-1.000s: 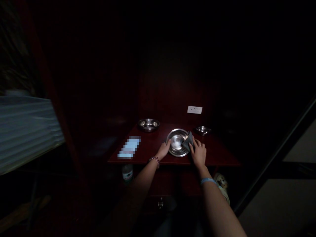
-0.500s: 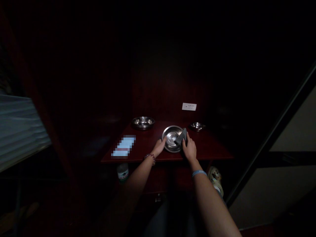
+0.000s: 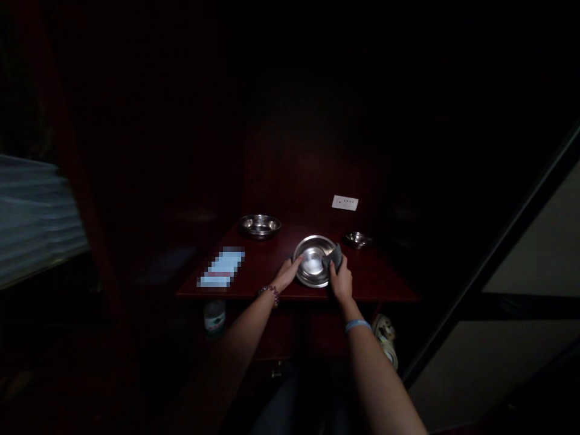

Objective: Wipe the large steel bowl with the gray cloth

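A round stainless steel bowl (image 3: pixel 312 261) is tilted toward me above the dark red desktop (image 3: pixel 263 275). My left hand (image 3: pixel 287 275) grips its left rim, thumb on the inside and fingers hidden beneath. On the opposite side my right hand (image 3: pixel 341 279) is closed on a grey cloth (image 3: pixel 334 258), which is folded over the bowl's right rim. The thumb presses the cloth against the inner wall. A larger steel basin (image 3: pixel 260 226) rests at the back left, and a small steel bowl (image 3: pixel 358 240) at the back right.
A blurred-out bright flat object (image 3: pixel 222 267) lies on the left of the desktop. A white socket plate (image 3: pixel 345 202) is on the back wall. Under the desktop are a jar (image 3: pixel 214 317) at left and pale shoes (image 3: pixel 385 338) at right.
The cloth has gone from standing up inside the bowl to being wrapped over its right rim, with my right thumb now on it. The view has shifted slightly.
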{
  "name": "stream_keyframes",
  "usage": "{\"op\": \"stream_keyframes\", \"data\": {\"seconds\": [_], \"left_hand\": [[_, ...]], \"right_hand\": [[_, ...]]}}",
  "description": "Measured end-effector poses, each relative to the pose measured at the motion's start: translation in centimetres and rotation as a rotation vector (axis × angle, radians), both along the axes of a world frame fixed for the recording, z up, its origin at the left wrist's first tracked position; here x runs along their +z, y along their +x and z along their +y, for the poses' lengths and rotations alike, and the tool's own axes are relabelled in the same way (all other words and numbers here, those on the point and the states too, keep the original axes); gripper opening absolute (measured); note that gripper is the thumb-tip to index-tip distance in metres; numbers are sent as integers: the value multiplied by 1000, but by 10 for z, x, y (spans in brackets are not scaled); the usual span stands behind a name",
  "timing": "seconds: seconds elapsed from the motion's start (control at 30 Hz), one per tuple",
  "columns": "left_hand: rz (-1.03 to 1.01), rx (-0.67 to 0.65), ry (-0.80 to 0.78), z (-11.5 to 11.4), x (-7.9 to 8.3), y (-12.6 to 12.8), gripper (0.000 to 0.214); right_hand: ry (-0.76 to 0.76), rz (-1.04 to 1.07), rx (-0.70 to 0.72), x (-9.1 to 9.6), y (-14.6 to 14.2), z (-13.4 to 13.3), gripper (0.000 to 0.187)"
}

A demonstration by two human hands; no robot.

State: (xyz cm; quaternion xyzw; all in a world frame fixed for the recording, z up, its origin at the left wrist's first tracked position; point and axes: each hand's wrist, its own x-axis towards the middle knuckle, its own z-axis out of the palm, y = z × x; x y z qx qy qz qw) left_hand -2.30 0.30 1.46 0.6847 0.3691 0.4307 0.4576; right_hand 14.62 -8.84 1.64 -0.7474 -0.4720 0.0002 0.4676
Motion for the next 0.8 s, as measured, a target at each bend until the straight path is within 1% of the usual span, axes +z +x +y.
{"op": "stream_keyframes", "data": {"seconds": [0.2, 0.37, 0.43, 0.5, 0.6, 0.67, 0.73, 0.8], "left_hand": [[-49, -81, -8, -4, 4, -2, 61], [-161, -155, -2, -11, 7, 0, 59], [-151, -205, 22, -15, 9, 1, 60], [-85, -239, 49, -17, 9, 0, 61], [47, -182, 69, -17, 7, -1, 59], [81, -133, 62, -13, 4, 0, 55], [36, -125, 44, -7, 0, 3, 47], [-40, -151, 22, -1, -3, 7, 41]], "right_hand": [[124, 61, 40, -4, 5, 4, 43], [210, 99, 18, -1, 3, 5, 39], [223, 105, -1, 0, 1, 5, 39], [226, 102, -12, 0, -1, 6, 40], [218, 99, -11, 0, -2, 6, 41], [208, 103, -3, -1, -2, 6, 40], [197, 104, 9, -2, -2, 7, 40], [188, 103, 23, -2, -3, 8, 40]]}}
